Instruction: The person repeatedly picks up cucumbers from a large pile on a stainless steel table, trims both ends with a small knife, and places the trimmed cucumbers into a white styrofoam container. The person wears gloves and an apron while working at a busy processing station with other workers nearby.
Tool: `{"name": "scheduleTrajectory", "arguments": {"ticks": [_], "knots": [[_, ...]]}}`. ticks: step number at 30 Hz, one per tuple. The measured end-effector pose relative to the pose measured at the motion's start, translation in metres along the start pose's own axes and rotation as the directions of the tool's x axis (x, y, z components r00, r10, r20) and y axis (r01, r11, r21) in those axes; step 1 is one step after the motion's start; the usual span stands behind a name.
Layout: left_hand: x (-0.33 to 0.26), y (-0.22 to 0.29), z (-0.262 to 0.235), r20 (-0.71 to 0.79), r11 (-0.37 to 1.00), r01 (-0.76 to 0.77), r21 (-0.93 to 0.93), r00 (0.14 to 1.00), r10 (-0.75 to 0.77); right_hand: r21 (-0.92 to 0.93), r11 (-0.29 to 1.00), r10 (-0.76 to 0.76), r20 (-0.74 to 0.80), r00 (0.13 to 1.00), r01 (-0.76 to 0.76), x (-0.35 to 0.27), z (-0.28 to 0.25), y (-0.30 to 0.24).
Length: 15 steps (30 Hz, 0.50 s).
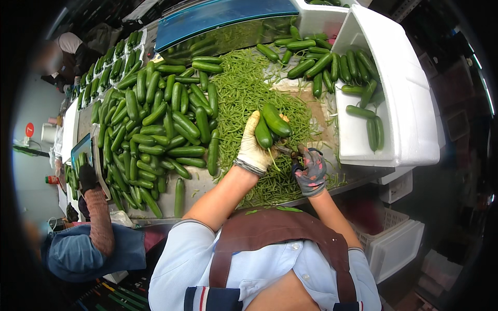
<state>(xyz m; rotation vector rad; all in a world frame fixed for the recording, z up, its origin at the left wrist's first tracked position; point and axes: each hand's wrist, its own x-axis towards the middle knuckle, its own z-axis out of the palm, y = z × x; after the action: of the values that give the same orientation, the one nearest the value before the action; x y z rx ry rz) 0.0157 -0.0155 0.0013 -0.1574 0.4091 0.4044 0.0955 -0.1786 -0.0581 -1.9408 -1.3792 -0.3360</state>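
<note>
Fingers (252,128) of the left hand (254,147), in a pale glove, are wrapped round two cucumbers (271,124), which stick up above the knuckles, stems pointing down. Right hand (310,170), patterned glove, is closed on small snips (287,151) just under those stems. All this is over the green trimmings heap (241,88), with a white foam box (399,103) to the right.

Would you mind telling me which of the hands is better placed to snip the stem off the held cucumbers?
Probably the right hand: it grips what looks like a small cutter, its tip beside the stem ends of the two cucumbers. The left hand is already full, holding those cucumbers upright over the green trimmings.
</note>
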Motion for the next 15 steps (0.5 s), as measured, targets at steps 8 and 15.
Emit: {"name": "scheduleTrajectory", "arguments": {"ticks": [8,15], "knots": [[-0.002,0.002,0.000,-0.027,0.999,0.016,-0.032,0.999,-0.017,-0.011,0.997,0.076,0.060,0.995,-0.075,-0.006,0.010,0.000],[-0.004,0.007,-0.002,-0.004,0.995,0.043,-0.087,0.999,-0.043,0.115,0.993,-0.013,-0.066,0.998,0.020,-0.023,0.022,0.009]]}}
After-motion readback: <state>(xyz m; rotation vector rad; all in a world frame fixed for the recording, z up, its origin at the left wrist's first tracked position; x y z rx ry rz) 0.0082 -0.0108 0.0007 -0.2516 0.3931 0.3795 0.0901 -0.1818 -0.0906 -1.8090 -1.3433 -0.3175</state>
